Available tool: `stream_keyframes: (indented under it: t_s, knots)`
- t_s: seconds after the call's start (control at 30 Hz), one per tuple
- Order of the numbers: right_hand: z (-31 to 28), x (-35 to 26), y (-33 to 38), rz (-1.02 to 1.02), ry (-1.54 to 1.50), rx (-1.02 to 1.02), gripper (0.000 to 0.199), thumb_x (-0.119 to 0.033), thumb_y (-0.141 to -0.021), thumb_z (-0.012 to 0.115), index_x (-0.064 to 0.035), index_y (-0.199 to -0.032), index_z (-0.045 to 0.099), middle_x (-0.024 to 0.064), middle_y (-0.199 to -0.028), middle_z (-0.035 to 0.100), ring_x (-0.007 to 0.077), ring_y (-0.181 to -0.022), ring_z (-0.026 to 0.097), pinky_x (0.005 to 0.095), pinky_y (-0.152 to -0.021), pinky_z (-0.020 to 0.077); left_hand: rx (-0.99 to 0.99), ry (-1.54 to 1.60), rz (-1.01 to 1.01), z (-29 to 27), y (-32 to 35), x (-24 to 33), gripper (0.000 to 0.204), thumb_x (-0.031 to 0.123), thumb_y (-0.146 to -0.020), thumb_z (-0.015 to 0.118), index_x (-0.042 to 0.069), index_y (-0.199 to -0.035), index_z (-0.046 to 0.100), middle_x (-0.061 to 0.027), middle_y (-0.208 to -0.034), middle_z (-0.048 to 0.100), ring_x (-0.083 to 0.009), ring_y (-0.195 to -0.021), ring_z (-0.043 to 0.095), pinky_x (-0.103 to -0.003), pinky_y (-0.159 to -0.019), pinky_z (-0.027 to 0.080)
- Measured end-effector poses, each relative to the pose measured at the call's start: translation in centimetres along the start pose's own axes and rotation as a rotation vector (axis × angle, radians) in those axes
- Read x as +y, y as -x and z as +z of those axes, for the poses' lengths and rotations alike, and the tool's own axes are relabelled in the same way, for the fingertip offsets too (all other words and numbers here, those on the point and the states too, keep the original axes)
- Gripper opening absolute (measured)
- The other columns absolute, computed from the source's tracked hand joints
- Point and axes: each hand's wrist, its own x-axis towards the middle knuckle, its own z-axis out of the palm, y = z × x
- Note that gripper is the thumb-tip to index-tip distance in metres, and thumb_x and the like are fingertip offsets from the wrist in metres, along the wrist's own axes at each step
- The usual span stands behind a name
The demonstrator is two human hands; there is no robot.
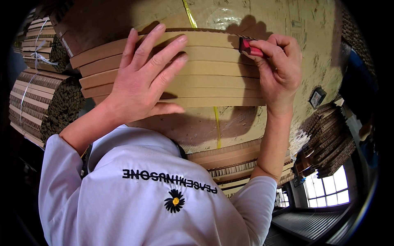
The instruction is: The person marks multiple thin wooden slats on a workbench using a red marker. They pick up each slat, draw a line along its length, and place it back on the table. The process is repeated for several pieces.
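Where the left hand (139, 82) is: fingers spread wide, palm down over cardboard strips (217, 67)
Right hand (283, 67): fingertips pinching a small red-and-black block (247, 44), upper right
Cardboard strips: across the upper centre

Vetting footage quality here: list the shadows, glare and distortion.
Head view: dark shadow on the table beyond the red block; head view: white glare near the top, window washed out; head view: cardboard strips look bowed, probably lens distortion.
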Motion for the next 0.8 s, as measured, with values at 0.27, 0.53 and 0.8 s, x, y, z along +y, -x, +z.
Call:
stream_keyframes:
  t_s: [0.27, 0.53, 0.8]
  knots:
    - [0.4, 0.1, 0.2, 0.01, -0.121, 0.015, 0.025, -0.002, -0.075, 0.089, -0.0074, -0.097, 0.079, 0.0065, -0.088, 0.061, 0.0194, -0.075, 0.06, 0.0302, -0.062, 0.0479, 0.293, 0.018, -0.09, 0.8, -5.7, -0.1, 0.033, 0.009, -0.087, 0.078, 0.002, -0.118, 0.071, -0.0118, -0.111, 0.068, -0.0332, -0.102, 0.064, -0.045, -0.09, 0.051]
    - [-0.7, 0.0, 0.8, 0.22, -0.327, 0.08, 0.026, 0.005, -0.079, 0.085, -0.0067, -0.1, 0.079, 0.0056, -0.098, 0.063, 0.0175, -0.089, 0.061, 0.0266, -0.077, 0.0495, 0.184, 0.175, -0.164, 0.5, -8.0, -1.3, 0.014, 0.006, -0.091, 0.076, 0.001, -0.102, 0.068, -0.013, -0.095, 0.063, -0.0337, -0.094, 0.063, -0.042, -0.081, 0.053]
    - [-1.9, -0.2, 5.3, 0.308, -0.464, 0.189, 0.029, 0.008, -0.084, 0.084, -0.0043, -0.109, 0.079, 0.0056, -0.108, 0.063, 0.0154, -0.095, 0.061, 0.0262, -0.081, 0.0499, 0.12, 0.345, -0.26, 0.4, -8.5, -1.5, 0.013, -0.001, -0.09, 0.076, 0.0, -0.099, 0.066, -0.009, -0.092, 0.062, -0.0244, -0.086, 0.065, -0.035, -0.077, 0.053]
